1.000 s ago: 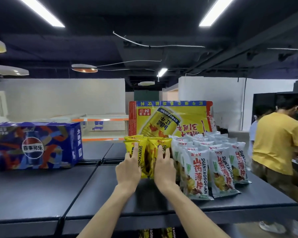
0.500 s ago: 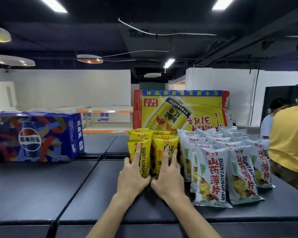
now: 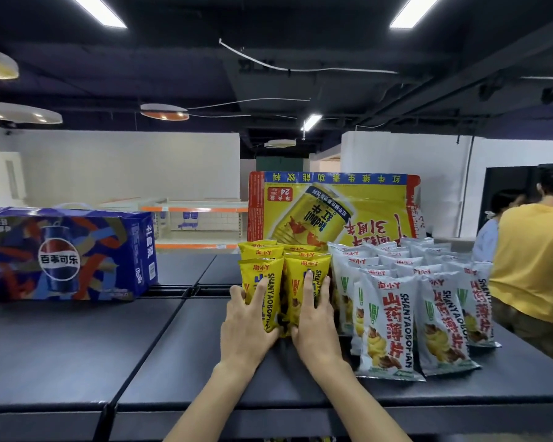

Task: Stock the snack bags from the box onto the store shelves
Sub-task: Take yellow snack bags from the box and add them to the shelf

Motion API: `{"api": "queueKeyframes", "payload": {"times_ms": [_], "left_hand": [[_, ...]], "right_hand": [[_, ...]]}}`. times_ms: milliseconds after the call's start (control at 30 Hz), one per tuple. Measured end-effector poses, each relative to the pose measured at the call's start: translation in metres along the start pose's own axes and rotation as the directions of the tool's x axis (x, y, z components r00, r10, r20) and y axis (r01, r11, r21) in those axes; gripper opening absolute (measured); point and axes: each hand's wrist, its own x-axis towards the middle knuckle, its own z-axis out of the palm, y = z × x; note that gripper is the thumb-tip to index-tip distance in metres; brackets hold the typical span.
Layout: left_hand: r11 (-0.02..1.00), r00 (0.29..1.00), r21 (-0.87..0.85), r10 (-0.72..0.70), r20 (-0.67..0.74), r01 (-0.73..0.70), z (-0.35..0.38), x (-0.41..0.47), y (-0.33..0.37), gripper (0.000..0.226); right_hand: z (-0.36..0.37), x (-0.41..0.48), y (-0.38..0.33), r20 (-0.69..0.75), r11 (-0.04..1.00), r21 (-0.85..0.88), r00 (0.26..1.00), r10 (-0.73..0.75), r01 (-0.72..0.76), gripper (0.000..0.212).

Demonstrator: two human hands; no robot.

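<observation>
Both hands are flat on the front of the yellow bags [image 3: 283, 279], which stand upright on the dark shelf [image 3: 77, 352]. Left hand [image 3: 248, 323] has its fingers spread over the front-left bag, thumb round that bag's left edge. Right hand [image 3: 315, 320] has its fingers straight up the front-right bag. Neither hand is closed round a bag; the palms press at the lower fronts and the fingers are extended. The bags are on the shelf, not lifted.

Yellow bags: two side by side in front, with more tops showing behind them, in rows. Count of the back rows unclear.

White bags [image 3: 393, 317] stand just right of the yellow ones, touching or nearly so, several rows deep, upright and leaning slightly back. The front row comes nearer the shelf edge than the yellow bags do.

Yellow box [image 3: 332, 208] stands behind both groups with its print upside down. Contents can't be seen.

Blue Pepsi carton [image 3: 67, 253] sits on the shelf at far left, well apart from the bags, closed, handle on top.

Person in yellow shirt [image 3: 530, 260] at the right edge, beyond the shelf end, with a second person partly hidden behind.
</observation>
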Motion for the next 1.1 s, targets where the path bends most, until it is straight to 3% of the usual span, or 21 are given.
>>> {"api": "queueKeyframes", "payload": {"times_ms": [133,267,433,700,1100], "left_hand": [[0.977,1.000,0.212,-0.022,0.007,0.020,-0.006,-0.005,0.004,0.088],[0.985,0.998,0.170,-0.040,0.040,0.033,-0.011,-0.004,0.007,0.089],[0.996,0.985,0.033,-0.092,0.145,0.088,-0.025,-0.015,0.010,0.090],[0.995,0.983,0.099,-0.052,0.174,0.035,-0.053,-0.034,0.015,0.070],[0.955,0.990,0.294,-0.002,0.138,-0.039,-0.101,-0.049,0.064,0.033]], "right_hand": [[-0.006,-0.006,-0.005,-0.041,0.981,-0.193,0.999,0.028,-0.035,0.109],[-0.013,-0.007,-0.011,-0.046,0.940,-0.339,0.998,0.034,-0.047,0.110],[-0.034,-0.016,-0.023,0.001,0.973,-0.224,0.998,0.059,-0.057,0.103],[-0.056,-0.040,-0.038,0.054,0.951,-0.309,0.998,0.022,-0.005,0.084],[-0.115,-0.077,-0.036,0.025,0.983,-0.171,0.998,-0.063,0.067,0.077]]}}
